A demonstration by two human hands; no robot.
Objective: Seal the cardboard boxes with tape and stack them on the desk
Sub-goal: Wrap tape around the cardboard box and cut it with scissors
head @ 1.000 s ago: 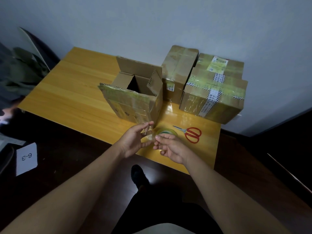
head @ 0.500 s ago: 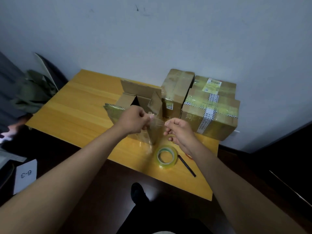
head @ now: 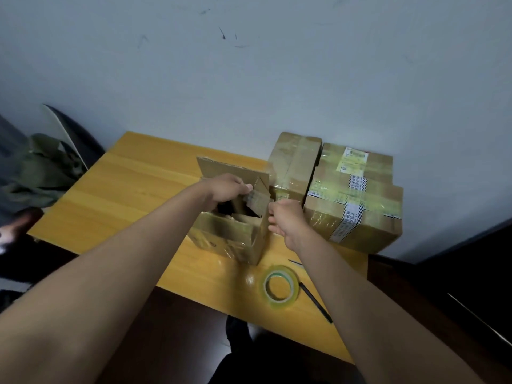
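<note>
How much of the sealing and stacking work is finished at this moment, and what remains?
Done: two taped boxes stand by the wall, side by side, not stacked. In hand: the open box has its flaps up, with the left hand and right hand at its top; the tape roll lies on the desk. Left: close, tape, stack.

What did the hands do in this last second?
Both hands rose from the desk edge to the open box, carrying a strip of clear tape. The left hand now pinches it over the opening, the right hand at the box's right flap. The tape roll was let go and lies on the desk. The sealed boxes stayed put.
</note>
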